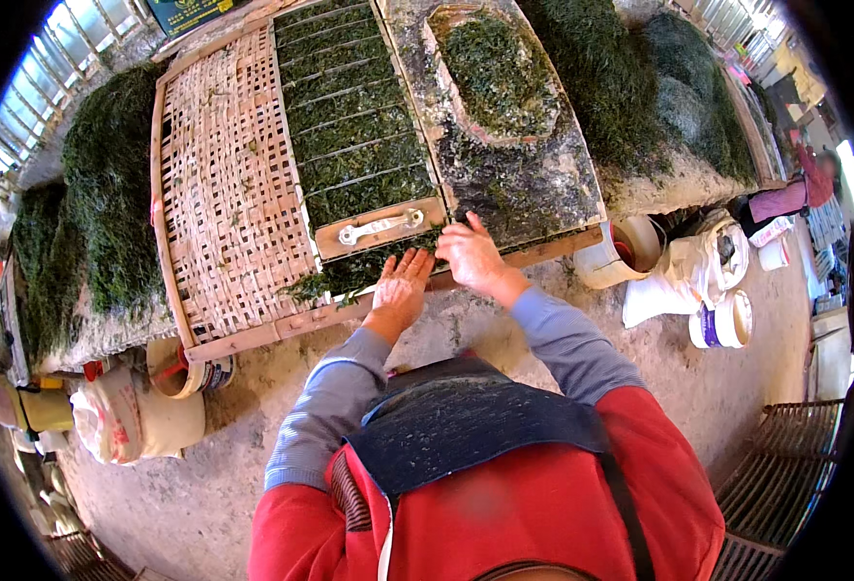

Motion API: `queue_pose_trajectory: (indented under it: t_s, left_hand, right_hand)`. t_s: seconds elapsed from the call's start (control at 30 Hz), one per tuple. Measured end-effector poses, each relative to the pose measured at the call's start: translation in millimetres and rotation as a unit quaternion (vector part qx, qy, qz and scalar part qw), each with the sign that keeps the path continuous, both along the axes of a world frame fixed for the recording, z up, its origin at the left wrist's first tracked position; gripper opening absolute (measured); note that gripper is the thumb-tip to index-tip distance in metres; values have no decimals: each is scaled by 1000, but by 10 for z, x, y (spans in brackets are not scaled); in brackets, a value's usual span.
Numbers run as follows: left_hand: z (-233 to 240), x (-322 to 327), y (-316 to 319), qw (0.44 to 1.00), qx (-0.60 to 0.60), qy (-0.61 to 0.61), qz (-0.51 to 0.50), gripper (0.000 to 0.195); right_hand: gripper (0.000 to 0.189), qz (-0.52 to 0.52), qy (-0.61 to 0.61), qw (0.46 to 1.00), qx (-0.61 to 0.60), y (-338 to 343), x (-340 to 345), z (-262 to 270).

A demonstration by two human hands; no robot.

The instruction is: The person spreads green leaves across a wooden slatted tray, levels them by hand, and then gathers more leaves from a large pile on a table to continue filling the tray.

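A slatted frame filled with chopped dark green plant material (358, 109) lies over a woven mat in a wooden frame (227, 189). At its near end is a wooden block with a metal handle (382, 226). My left hand (402, 283) rests with its fingers on a strip of green plant bits (347, 272) just below that block. My right hand (470, 250) is beside it at the block's near right corner, its fingers curled; whether they pinch any bits I cannot tell. Right of the frame, a stained board (514, 181) bears an octagonal tray rim (456, 109) around more chopped greens.
Heaps of green plants lie at left (111, 181) and right (601, 87). Buckets (619, 250) and white sacks (677, 279) stand below the work surface. Another person (815, 178) is at far right. Slatted racks (783, 472) stand at lower right.
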State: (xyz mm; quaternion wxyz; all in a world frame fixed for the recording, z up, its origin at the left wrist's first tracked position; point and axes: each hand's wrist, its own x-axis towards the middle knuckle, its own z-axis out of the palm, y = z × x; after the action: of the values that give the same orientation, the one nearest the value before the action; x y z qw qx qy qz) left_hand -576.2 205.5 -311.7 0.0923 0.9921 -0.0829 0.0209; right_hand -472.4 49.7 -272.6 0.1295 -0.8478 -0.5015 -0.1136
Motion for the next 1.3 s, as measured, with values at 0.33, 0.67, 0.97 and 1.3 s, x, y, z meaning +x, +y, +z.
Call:
queue_pose_trajectory:
  t_s: [0.33, 0.67, 0.97, 1.3]
  left_hand:
    - [267, 103, -188, 996, -56, 22, 65, 47]
    - [153, 154, -356, 999, -10, 37, 30, 65]
    - [131, 166, -333, 997, -55, 39, 41, 68]
    - [120, 159, -336, 995, -70, 39, 60, 71]
  right_hand:
    - [25, 30, -116, 993, -20, -198, -84, -237]
    - [26, -181, 109, 955, 210, -664, 1135, 276]
    - [86, -350, 103, 928, 77, -218, 2557, 821]
    - [34, -309, 248, 862, 316, -273, 2744, 445]
